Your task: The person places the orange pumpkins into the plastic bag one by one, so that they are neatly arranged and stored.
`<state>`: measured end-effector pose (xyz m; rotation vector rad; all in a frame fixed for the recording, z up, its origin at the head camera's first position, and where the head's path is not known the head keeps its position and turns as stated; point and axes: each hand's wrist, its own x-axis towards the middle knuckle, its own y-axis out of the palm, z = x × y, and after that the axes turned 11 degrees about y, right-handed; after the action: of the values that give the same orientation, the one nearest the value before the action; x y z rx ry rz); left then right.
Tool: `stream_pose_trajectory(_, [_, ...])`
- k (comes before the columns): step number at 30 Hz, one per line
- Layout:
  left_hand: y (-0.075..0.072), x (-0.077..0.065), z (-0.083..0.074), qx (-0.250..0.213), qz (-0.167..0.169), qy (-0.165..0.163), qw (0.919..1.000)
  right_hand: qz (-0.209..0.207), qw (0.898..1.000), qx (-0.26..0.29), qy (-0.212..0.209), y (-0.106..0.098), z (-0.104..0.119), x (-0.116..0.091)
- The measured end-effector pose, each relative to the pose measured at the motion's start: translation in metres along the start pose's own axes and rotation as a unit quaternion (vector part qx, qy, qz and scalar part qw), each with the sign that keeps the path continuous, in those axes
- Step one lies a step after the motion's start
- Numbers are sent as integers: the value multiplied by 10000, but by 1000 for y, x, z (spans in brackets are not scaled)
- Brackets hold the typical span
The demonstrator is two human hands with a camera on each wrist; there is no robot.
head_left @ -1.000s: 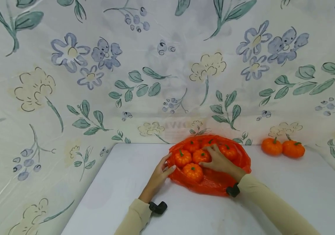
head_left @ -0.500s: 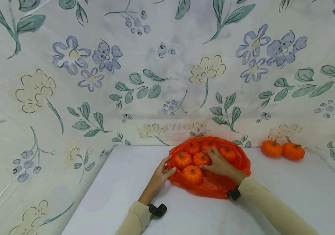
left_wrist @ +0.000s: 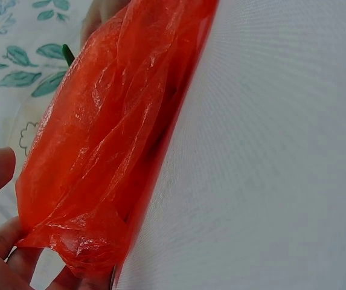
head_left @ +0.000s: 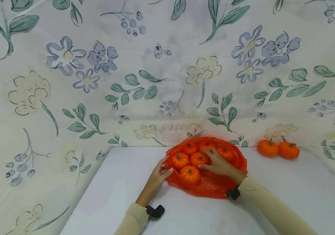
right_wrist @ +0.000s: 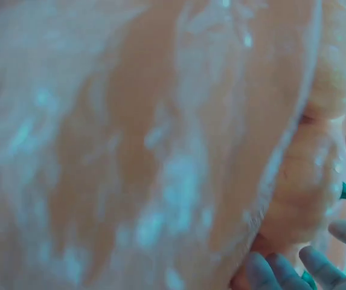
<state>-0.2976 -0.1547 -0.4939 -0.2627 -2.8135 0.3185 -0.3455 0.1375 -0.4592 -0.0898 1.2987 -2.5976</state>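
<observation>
An orange-red plastic bag (head_left: 214, 187) lies on the white table with its mouth spread around several small orange pumpkins (head_left: 190, 175) with green stems. At the bag's left side is my left hand (head_left: 155, 178); in the left wrist view its fingers (left_wrist: 25, 260) touch the crumpled plastic and the thumb stands apart. My right hand (head_left: 221, 165) reaches over the bag from the right. Its spread thumb and fingers lie at the right side of a middle pumpkin (head_left: 199, 159). In the right wrist view, bag film (right_wrist: 160, 139) covers much of the picture, and a firm grip does not show.
Two more pumpkins (head_left: 267, 148) sit side by side at the table's back right. The white table (head_left: 108, 182) runs back to a floral-patterned backdrop (head_left: 144, 107). A black wrist camera (head_left: 155, 211) is strapped on the left wrist, another (head_left: 233, 193) on the right.
The head view has shifted slightly, so everything sits a little lower and further left. Both hands, the bag and the pumpkins keep nearly the same places relative to one another.
</observation>
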Motion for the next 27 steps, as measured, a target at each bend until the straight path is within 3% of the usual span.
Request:
stream_pose_trajectory(12, [-3,1,1,-128,-39,0,9999,-345,9992,112,-158,-38,-2,-11])
stream_pose_trajectory(17, [-2,0,2,-92,-5,-14,10000,-517,9977,243,-368,-61,-13,-19])
stream_pose_trajectory(27, [-1,-1,0,-61,-28,-25,10000,-1150,9919,534,-106,-107,-43,-32])
